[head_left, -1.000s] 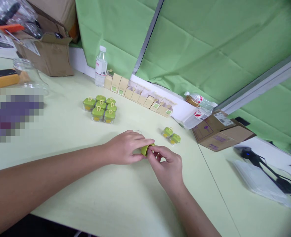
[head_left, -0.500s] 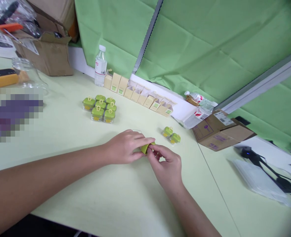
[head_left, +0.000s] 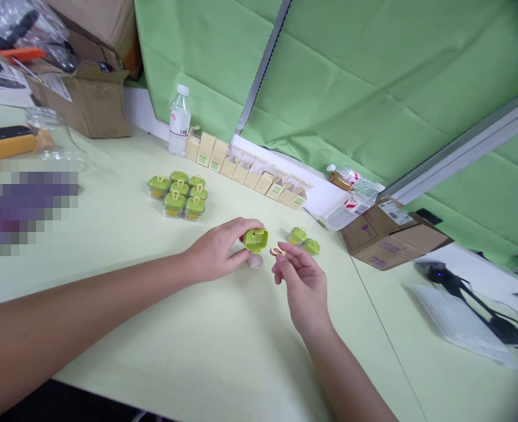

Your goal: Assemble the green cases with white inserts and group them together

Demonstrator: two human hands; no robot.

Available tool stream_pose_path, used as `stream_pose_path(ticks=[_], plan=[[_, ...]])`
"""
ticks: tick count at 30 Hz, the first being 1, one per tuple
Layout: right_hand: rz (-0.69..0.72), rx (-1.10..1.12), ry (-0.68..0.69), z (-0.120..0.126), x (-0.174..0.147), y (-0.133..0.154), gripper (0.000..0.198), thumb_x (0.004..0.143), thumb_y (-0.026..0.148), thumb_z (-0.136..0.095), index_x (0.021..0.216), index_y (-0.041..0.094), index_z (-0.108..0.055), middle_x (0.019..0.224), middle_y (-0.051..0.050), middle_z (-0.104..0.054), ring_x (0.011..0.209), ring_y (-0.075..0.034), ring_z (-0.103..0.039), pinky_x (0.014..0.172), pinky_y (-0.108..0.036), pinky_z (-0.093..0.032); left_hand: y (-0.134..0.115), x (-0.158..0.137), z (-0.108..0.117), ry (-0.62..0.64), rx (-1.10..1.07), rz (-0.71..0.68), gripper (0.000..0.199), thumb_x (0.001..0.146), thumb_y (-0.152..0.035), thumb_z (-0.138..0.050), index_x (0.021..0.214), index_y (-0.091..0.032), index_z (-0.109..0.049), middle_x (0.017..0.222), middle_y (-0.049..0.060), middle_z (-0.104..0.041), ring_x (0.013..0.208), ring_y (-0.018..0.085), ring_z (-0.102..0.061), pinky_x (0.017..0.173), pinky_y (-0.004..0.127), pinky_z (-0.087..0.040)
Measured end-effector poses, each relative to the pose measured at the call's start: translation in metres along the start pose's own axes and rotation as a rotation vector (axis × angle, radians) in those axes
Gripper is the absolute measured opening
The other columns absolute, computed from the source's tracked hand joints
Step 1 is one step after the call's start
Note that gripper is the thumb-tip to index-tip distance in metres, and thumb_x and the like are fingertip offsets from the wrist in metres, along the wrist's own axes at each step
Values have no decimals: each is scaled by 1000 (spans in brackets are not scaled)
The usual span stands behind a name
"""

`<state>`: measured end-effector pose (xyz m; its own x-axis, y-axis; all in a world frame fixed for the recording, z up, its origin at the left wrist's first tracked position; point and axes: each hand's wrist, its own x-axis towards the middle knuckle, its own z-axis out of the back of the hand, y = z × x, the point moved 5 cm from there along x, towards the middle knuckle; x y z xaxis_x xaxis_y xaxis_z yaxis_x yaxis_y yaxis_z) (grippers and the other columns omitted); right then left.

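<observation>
My left hand [head_left: 220, 249] grips a green lid [head_left: 256, 240], tipped so that its hollow underside shows. Between the thumb and fingers of my right hand [head_left: 301, 275] is a small pale yellow loop [head_left: 277, 251], held apart from the lid on its right. Under the lid, a clear, blurry item [head_left: 254, 261] is partly hidden by my left hand. Just beyond my right hand stand two small clear containers with green lids [head_left: 298, 235]. Farther left, several more green-lidded containers [head_left: 173, 202] with yellow loops on top are grouped together.
Small cardboard boxes [head_left: 241, 172] line the back edge beside an upright water bottle [head_left: 179, 120]. A brown carton [head_left: 388, 234] and lying plastic bottles [head_left: 358, 181] are at the back right. Plastic bags [head_left: 456, 322] and a black device lie right; a glass jar [head_left: 54, 135] stands left.
My hands have moved apart. The lid has turned to show its underside in my left hand, and the yellow loop is now visible, separate from it, in my right.
</observation>
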<state>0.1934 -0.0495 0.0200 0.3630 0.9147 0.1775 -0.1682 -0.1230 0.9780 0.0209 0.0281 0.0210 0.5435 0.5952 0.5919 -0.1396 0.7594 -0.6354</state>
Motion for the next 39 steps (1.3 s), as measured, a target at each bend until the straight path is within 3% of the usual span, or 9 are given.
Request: stream_pose_path(ticks=[8,16,23,27,31,34,39], plan=[[48,-6,11,-3,-2,3,23,84,36,-74,98,21,-65,88,-4,-70,64,-13,-59,52,-25,-47,1,2,3,8,-18,-3,49,87,-14,-58,133,-27,-47,126,6,-56,108,19,-57,92,35,-50],[138,-23,3,-3,-4,10,17,83,32,-75,93,22,-66,81,0,-64,60,-11,-54,51,-25,-45,-2,1,2,31,80,-11,47,90,-19,-58,135,-28,-50,111,5,-55,102,20,-57,92,35,-49],[95,-36,7,-5,-1,7,23,80,34,-76,95,21,-66,86,-2,-68,65,-13,-59,54,-26,-48,-3,0,2,36,96,-33,46,91,-21,-59,135,-26,-50,104,4,-55,97,19,-57,90,34,-48],[112,-178,2,0,3,2,21,83,36,-72,96,21,-67,93,-5,-71,80,-18,-65,67,-31,-53,-3,3,4,43,113,-18,45,89,-25,-62,133,-25,-51,105,5,-57,99,20,-57,91,36,-48],[224,-395,67,0,3,-1,17,86,34,-68,99,23,-69,106,-7,-70,99,-22,-64,85,-39,-53,-4,5,8,42,181,-38,41,82,-34,-69,119,-24,-58,122,9,-55,119,27,-50,102,44,-43],[275,-495,127,-3,2,-5,14,86,32,-67,99,25,-70,114,-7,-67,111,-25,-61,93,-43,-50,0,4,5,123,196,-32,39,78,-36,-70,113,-24,-59,136,11,-48,131,31,-42,109,50,-38],[246,-518,148,-5,4,-13,14,87,34,-67,98,26,-70,118,-7,-65,114,-25,-60,97,-45,-48,9,1,1,216,206,3,39,76,-29,-69,113,-24,-57,141,12,-46,136,33,-38,111,54,-35]])
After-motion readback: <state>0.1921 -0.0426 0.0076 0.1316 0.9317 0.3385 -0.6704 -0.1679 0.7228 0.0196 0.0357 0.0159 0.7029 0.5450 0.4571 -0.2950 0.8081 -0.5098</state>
